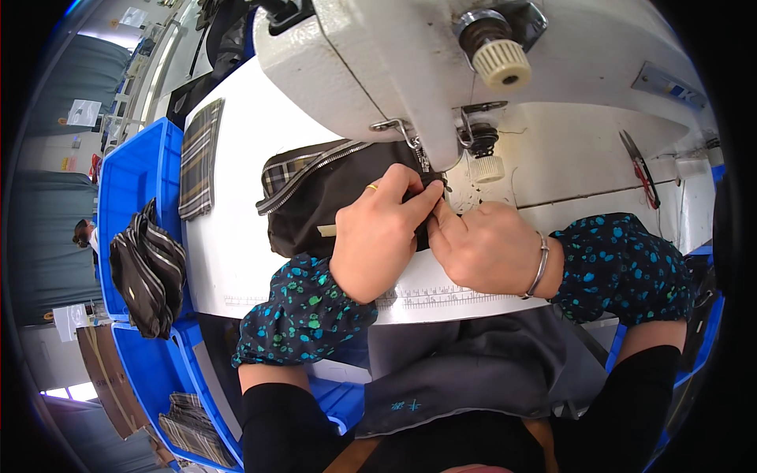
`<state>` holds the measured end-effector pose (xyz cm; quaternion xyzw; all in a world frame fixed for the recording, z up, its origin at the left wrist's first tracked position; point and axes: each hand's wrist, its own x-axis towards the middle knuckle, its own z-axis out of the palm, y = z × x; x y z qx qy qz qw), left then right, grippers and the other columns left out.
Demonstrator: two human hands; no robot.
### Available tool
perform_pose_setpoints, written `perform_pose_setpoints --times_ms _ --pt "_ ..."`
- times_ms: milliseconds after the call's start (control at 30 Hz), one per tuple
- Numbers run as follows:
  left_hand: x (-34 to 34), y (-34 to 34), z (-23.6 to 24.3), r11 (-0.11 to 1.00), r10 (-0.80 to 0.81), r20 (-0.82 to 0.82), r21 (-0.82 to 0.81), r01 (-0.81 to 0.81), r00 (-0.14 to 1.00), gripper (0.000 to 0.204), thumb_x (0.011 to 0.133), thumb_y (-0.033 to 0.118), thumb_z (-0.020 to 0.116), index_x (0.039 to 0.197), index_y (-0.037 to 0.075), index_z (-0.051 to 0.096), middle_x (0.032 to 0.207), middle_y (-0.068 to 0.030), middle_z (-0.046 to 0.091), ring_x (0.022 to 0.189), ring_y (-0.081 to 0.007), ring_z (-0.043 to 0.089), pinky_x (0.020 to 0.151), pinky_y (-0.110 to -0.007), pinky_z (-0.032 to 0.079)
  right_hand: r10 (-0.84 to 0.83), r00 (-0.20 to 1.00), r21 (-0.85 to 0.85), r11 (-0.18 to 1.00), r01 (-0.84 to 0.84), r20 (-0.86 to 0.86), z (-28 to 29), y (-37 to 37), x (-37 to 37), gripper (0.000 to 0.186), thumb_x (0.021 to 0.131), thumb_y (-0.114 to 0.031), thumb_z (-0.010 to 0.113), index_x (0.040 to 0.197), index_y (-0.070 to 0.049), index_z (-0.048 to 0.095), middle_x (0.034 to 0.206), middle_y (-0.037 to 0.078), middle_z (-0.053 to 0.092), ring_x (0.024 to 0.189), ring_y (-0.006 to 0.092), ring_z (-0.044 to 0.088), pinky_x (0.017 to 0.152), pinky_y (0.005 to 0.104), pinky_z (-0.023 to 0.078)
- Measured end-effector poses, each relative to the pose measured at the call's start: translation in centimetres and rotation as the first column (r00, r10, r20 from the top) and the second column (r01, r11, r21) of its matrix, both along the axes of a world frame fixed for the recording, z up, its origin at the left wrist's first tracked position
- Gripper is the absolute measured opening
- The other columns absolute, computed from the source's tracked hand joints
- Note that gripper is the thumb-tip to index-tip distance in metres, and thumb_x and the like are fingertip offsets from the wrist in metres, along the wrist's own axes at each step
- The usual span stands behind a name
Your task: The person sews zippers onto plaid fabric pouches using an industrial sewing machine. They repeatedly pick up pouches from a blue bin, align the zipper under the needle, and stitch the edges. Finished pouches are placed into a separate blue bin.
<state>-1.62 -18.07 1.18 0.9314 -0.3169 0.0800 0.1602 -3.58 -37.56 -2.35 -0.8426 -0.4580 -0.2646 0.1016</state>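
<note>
Nearest to us, our two forearms come up from the lower edge in black sleeves, each covered by a dark sleeve guard with blue-green spots [303,311]. Our left hand [377,236] wears a gold ring and pinches the dark fabric piece [303,209] with thumb and forefinger closed on its edge, right under the needle area of the sewing machine [410,63]. Our right hand [485,248], with a silver bangle [540,264] at the wrist, lies flat just beside the left, fingertips pressed narrow against the same edge of the fabric; the two hands touch at the fingertips.

That fabric piece is black with a plaid panel and a metal zipper [303,177] running along its upper edge. It lies on the white machine table [236,260], left of the needle, partly hidden under our left hand. We cannot tell whether the presser foot is down, as our fingers cover it.

Along the table's near edge runs a printed ruler strip [441,296]. On the table's far left lies a flat plaid strip [199,158]. Beyond it, a blue bin [134,173] holds a bundle of dark striped pieces [148,268]. At the right, red-handled snips [640,169] rest on the table. On the machine head sit two cream ribbed knobs, one large [502,63].
</note>
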Motion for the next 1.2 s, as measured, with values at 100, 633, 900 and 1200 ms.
perform_pose_setpoints --times_ms 100,633,900,1200 --pt "0.2 -0.1 -0.2 1.000 0.003 0.011 -0.006 -0.002 1.000 0.055 0.065 -0.005 0.075 0.117 0.015 0.080 0.101 -0.0019 0.064 0.087 -0.0237 0.069 0.069 -0.035 0.056 -0.015 1.000 -0.020 1.000 0.014 -0.011 0.1 -0.1 0.0 0.020 0.071 -0.016 0.068 0.080 0.002 0.072 0.080 0.021 0.070 0.051 0.0161 0.062 0.044 0.0297 0.045" --pt "1.6 -0.1 0.1 0.996 0.047 0.006 0.076 -0.047 0.999 0.044 0.075 0.000 0.071 0.117 0.013 0.076 0.105 -0.0033 0.063 0.090 -0.0261 0.069 0.068 -0.039 0.059 -0.051 0.999 0.004 0.999 0.051 0.017 0.2 -0.1 1.0 0.025 0.075 -0.013 0.068 0.090 0.007 0.074 0.077 0.016 0.071 0.053 0.0156 0.064 0.045 0.0308 0.047" --pt "1.0 -0.3 0.1 0.998 0.000 0.079 0.055 -0.004 0.997 0.051 0.071 -0.003 0.072 0.119 0.014 0.077 0.116 -0.0016 0.067 0.096 -0.0283 0.068 0.075 -0.038 0.060 -0.081 0.996 -0.025 0.996 0.082 0.031 0.0 0.0 0.4 0.027 0.073 -0.014 0.068 0.089 0.007 0.074 0.084 0.023 0.073 0.052 0.0153 0.064 0.046 0.0299 0.047" --pt "1.1 -0.1 -0.2 0.991 -0.053 0.138 0.131 0.035 0.989 0.042 0.079 0.006 0.071 0.120 0.012 0.077 0.120 -0.0009 0.068 0.098 -0.0255 0.067 0.078 -0.035 0.058 -0.066 0.998 -0.036 0.997 0.067 0.020 -0.2 0.0 0.2 0.029 0.073 -0.015 0.068 0.091 0.006 0.075 0.099 0.034 0.075 0.053 0.0155 0.065 0.046 0.0303 0.047"
